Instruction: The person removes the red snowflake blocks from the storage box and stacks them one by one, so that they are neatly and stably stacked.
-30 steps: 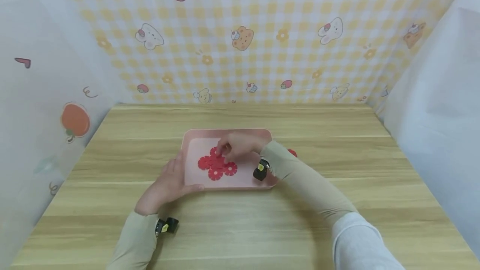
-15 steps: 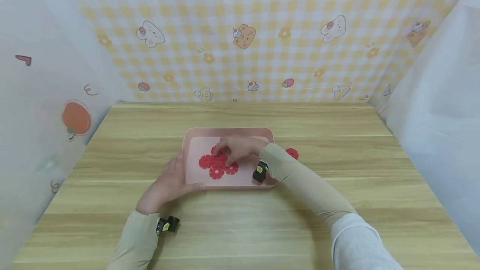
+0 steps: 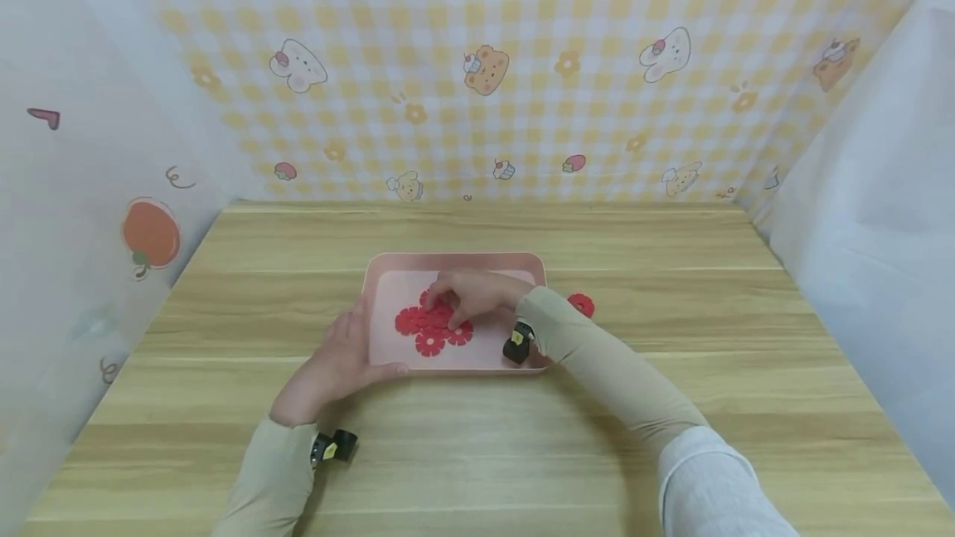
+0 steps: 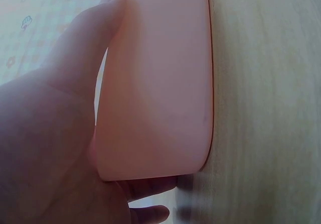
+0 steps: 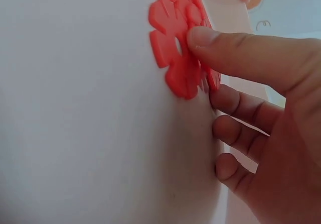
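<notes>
Under right hand [image 3: 475,293]; half-hidden discs [image 3: 429,323]

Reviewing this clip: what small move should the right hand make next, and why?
Probably ease one red piece free of the overlapping pile: the right hand has its thumb there, and the left hand lies against the tray, likely steadying it.

Head view bright; soft shadows on tabletop [image 3: 477,454]; wrist views hazy.
</notes>
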`<state>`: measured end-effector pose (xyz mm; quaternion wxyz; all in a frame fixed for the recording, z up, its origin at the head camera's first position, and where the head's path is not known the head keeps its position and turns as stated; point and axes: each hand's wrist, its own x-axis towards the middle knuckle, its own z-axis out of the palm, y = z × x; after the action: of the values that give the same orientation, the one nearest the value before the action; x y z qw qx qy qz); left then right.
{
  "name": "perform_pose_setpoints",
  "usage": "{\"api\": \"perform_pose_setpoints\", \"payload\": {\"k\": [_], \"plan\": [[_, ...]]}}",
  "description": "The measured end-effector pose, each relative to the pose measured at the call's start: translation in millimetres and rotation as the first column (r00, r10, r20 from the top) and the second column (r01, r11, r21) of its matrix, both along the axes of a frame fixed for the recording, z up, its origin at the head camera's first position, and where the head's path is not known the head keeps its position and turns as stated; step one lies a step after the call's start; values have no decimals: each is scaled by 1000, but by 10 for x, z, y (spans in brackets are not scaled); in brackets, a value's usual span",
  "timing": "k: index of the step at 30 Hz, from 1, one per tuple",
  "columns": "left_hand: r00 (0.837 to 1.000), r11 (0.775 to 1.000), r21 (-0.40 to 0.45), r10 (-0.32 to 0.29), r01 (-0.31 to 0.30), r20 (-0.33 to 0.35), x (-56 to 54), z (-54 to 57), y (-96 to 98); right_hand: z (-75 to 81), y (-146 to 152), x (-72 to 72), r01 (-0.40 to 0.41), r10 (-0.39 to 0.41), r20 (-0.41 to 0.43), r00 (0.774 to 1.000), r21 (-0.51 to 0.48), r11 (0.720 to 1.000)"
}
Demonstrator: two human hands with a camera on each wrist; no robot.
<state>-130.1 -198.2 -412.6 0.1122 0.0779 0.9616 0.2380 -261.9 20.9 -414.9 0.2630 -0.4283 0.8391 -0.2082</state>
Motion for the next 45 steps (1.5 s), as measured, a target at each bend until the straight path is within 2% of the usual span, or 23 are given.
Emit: {"api": "perform_pose_setpoints", "payload": {"k": [3, 11, 20, 35, 45], "plan": [[1000, 1000, -1, 0, 0, -1, 3, -7, 3, 26, 36, -5, 5, -5, 10, 1000, -13, 1000], [1000, 1000, 12, -8, 8, -20, 25, -4, -7, 94, 128, -17, 82, -82, 16, 997, -8, 997], [1000, 1000, 5, -12, 12, -17, 26, -3, -6, 154, 192, 1, 75, -75, 3, 997, -26, 997], [1000, 1000, -1, -17, 17, -17, 30, 23, 5, 301, 297, 1, 161, -162, 43, 986, 11, 987], [999, 1000, 9, -23, 24, -46, 28, -3, 1, 339, 495, 9, 172, -172, -15, 985, -29, 985]]}}
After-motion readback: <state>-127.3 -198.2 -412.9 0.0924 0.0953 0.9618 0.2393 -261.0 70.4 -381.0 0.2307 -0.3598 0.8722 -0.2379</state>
